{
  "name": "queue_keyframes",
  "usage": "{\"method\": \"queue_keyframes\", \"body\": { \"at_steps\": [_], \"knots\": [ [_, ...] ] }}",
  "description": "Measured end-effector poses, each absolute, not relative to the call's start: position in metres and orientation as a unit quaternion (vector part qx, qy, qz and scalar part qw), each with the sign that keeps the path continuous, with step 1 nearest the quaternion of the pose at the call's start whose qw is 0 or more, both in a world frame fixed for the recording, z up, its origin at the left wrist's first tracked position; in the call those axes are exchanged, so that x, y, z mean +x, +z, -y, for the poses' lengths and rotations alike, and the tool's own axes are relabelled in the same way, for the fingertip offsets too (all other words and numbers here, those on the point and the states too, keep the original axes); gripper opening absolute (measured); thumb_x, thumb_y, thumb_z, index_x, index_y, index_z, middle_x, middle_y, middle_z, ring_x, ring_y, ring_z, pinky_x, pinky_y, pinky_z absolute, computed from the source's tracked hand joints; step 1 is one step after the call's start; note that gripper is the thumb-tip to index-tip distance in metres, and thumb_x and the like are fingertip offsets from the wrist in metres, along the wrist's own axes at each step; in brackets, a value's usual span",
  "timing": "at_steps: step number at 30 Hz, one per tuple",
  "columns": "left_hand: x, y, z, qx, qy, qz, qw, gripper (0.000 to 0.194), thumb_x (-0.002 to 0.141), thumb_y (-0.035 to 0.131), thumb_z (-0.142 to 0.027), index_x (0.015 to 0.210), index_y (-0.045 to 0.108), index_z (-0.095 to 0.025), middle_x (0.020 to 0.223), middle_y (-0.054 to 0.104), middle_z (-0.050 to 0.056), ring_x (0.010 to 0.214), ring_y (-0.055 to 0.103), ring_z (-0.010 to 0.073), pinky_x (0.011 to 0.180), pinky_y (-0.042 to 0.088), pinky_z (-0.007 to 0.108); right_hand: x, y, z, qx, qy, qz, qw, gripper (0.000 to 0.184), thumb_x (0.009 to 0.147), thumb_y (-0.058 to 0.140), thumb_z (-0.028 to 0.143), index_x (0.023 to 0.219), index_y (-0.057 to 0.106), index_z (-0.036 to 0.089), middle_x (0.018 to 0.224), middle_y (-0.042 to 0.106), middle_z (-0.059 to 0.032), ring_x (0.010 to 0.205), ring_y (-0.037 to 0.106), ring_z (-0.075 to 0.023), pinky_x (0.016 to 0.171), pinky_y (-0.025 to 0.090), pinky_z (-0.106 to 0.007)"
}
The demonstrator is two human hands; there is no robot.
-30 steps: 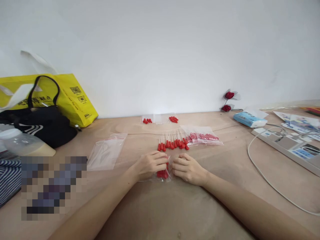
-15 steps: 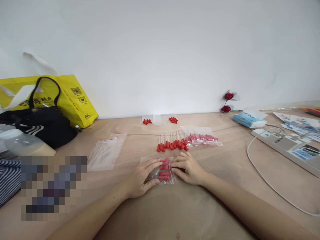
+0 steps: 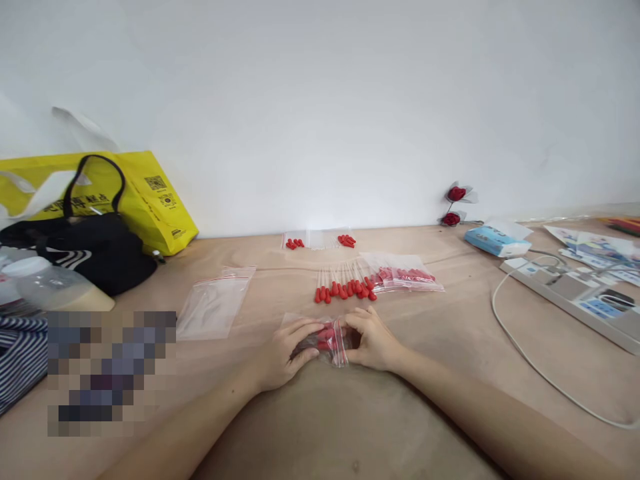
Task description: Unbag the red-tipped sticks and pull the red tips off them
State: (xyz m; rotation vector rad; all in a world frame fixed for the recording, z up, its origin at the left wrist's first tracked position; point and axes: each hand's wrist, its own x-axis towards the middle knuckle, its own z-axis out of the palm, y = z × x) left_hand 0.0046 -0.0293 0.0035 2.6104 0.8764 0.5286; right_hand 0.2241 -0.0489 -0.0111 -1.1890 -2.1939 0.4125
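We see the clear bag (image 3: 327, 335) just nearer us than the red-tipped sticks (image 3: 343, 291). Our left hand (image 3: 285, 353) grips it between thumb and fingers; our right hand (image 3: 376, 341) pinches its zip edge (image 3: 342, 347).

A clear, red-lined plastic bag (image 3: 337, 347) is laid on the surface (image 3: 310, 427), its right end buckled; red pieces (image 3: 326, 336) are enclosed inside.

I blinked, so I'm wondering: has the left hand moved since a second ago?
Yes: judged against the red-tipped sticks, the left hand has shifted left and slightly back from them.
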Motion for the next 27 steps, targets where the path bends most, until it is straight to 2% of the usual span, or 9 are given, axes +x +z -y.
{"method": "queue_keyframes", "body": {
  "at_steps": [2,6,9,11,14,19,23,27],
  "knots": [
    [0.004,0.003,0.029,0.919,0.185,-0.307,0.165,0.037,0.084,0.046,-0.029,0.12,0.044,-0.021,0.123,0.052,0.007,0.114,0.046,0.0185,0.096,0.039,0.038,0.222,-0.012,0.05,-0.461,0.167,0.813,0.315,0.038,0.056,0.075,0.043,0.083,0.06,0.02,0.073,0.062,0.0019,0.071,0.054,-0.0139,0.067,0.03,-0.027],
    [0.004,0.003,0.028,0.918,0.183,-0.312,0.165,0.036,0.083,0.048,-0.028,0.118,0.046,-0.02,0.122,0.053,0.009,0.113,0.047,0.0199,0.095,0.04,0.039,0.218,-0.012,0.052,-0.458,0.171,0.806,0.333,0.035,0.065,0.069,0.041,0.094,0.059,0.024,0.072,0.063,0.003,0.07,0.056,-0.0129,0.069,0.03,-0.027],
    [0.004,0.004,0.029,0.918,0.178,-0.311,0.17,0.035,0.083,0.048,-0.028,0.117,0.048,-0.019,0.122,0.053,0.009,0.114,0.047,0.0202,0.095,0.04,0.04,0.217,-0.009,0.054,-0.438,0.145,0.825,0.327,0.02,0.07,0.064,0.035,0.086,0.06,0.024,0.072,0.063,0.0038,0.07,0.055,-0.012,0.071,0.029,-0.028],
    [0.004,0.004,0.029,0.918,0.175,-0.311,0.171,0.036,0.082,0.048,-0.029,0.117,0.048,-0.02,0.121,0.053,0.009,0.113,0.047,0.0202,0.095,0.04,0.04,0.218,-0.006,0.054,-0.437,0.117,0.837,0.306,0.017,0.067,0.064,0.029,0.081,0.058,0.022,0.07,0.061,0.0042,0.069,0.053,-0.0116,0.071,0.028,-0.028],
    [0.004,0.005,0.03,0.92,0.175,-0.311,0.164,0.037,0.082,0.049,-0.03,0.117,0.048,-0.021,0.12,0.054,0.008,0.112,0.048,0.0204,0.095,0.04,0.04,0.223,-0.001,0.054,-0.449,0.085,0.85,0.263,0.021,0.061,0.064,0.026,0.078,0.054,0.02,0.07,0.058,0.0038,0.069,0.051,-0.0122,0.071,0.028,-0.028],
    [0.003,0.006,0.03,0.918,0.164,-0.328,0.151,0.04,0.082,0.049,-0.032,0.121,0.045,-0.021,0.122,0.053,0.008,0.113,0.048,0.0208,0.094,0.041,0.039,0.226,0.003,0.056,-0.465,0.11,0.844,0.243,0.036,0.063,0.068,0.04,0.092,0.055,0.024,0.088,0.061,0.001,0.082,0.053,-0.0153,0.07,0.029,-0.028],
    [0.003,0.007,0.03,0.919,0.152,-0.329,0.154,0.041,0.082,0.048,-0.033,0.121,0.044,-0.02,0.123,0.052,0.008,0.114,0.047,0.021,0.094,0.04,0.039,0.22,0.0,0.058,-0.478,0.15,0.817,0.285,0.021,0.067,0.066,0.031,0.084,0.057,0.023,0.077,0.062,0.0022,0.076,0.054,-0.0141,0.072,0.031,-0.029],
    [0.003,0.009,0.03,0.916,0.14,-0.338,0.165,0.041,0.083,0.048,-0.033,0.122,0.044,-0.02,0.124,0.051,0.009,0.115,0.046,0.0214,0.095,0.039,0.041,0.223,-0.002,0.055,-0.483,0.181,0.799,0.31,0.016,0.061,0.066,0.021,0.074,0.056,0.02,0.064,0.059,0.0038,0.066,0.052,-0.013,0.072,0.035,-0.03]
  ]
}}
